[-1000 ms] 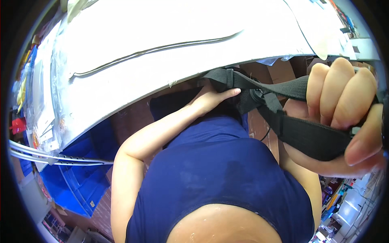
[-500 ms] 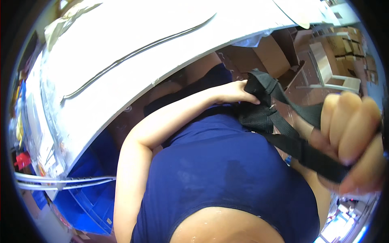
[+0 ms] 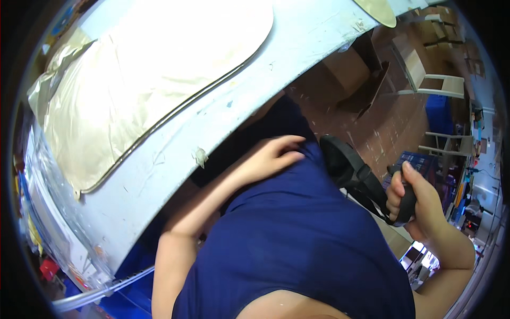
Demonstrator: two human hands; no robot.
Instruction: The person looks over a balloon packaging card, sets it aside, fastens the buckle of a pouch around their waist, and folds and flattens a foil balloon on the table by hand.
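Black webbing, a strap point(image 3: 366, 183), runs across the right side of the head view, from the person's chest down into the right hand point(image 3: 419, 204). That hand is closed round the strap's lower end, fingers point(image 3: 397, 194) curled over it and thumb on top, so the grip is clamped on the strap. From the fist the strap lies up and to the left: its long axis slants from the fist at lower right to a wide padded loop at upper left, which rests against the blue shirt point(image 3: 297, 244) just right of the left hand point(image 3: 273, 157).

The left hand lies flat on the shirt, fingers loosely together and pointing right, toward the padded loop. It holds nothing; its fingertips are near the loop but I cannot tell whether they touch it. So the left hand is nearer the strap's upper end, the right hand has the lower end.

The strap hangs in the air off the bench point(image 3: 175, 159), beyond the bench's near edge, over the brown floor point(image 3: 382, 122). A pale sheet point(image 3: 138, 85) covers the bench's far part.
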